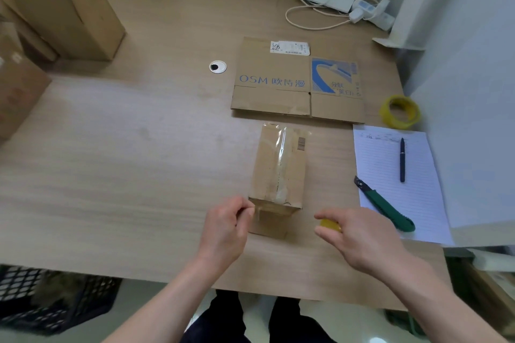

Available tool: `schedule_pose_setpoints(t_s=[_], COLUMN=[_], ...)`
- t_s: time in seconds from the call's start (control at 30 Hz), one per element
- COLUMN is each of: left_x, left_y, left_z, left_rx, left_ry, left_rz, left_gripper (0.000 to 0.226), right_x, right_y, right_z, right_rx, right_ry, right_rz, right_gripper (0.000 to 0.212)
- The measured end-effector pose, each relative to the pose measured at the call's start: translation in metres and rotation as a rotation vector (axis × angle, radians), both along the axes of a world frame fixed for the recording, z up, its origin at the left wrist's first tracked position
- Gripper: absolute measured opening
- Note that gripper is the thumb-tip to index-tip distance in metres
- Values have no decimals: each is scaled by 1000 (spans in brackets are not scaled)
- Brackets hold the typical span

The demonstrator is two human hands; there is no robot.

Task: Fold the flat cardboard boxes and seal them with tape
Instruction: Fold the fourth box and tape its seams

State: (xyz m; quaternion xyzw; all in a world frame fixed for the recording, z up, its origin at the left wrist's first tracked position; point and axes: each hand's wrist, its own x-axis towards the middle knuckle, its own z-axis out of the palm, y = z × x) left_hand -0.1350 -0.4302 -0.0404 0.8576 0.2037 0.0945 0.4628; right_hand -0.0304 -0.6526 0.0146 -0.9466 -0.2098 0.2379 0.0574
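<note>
Fingers [248, 207] against taped box [278, 172]

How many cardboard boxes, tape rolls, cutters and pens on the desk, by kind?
Cardboard boxes: 5, folded box, flat box, three at left
Tape rolls: 2, one on the desk, one in the right hand
Cutters: 1
Pens: 1
Total: 9

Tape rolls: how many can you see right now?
2. One yellow tape roll lies beyond the lined paper; a smaller yellow roll sits in the right hand, mostly hidden.
</note>
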Motion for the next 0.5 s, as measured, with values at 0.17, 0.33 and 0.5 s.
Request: schedule_pose_setpoints(t_s=[0.17,0.33,0.5], left_x=[12,17,18], left_y=[13,18,22], left_z=[-7,-19,-28], left_rx=[78,68,53], left_ry=[-72,-99,-125], left_rz=[23,8,-16], left_gripper=[12,9,9], right_x=[2,1,-1], right_y=[9,11,12], right_z=[-20,-33,-42], right_rx=[104,118,139], right_ry=[-77,-176,-196], right_rz=[-31,-15,-43], right_gripper=[34,32,29])
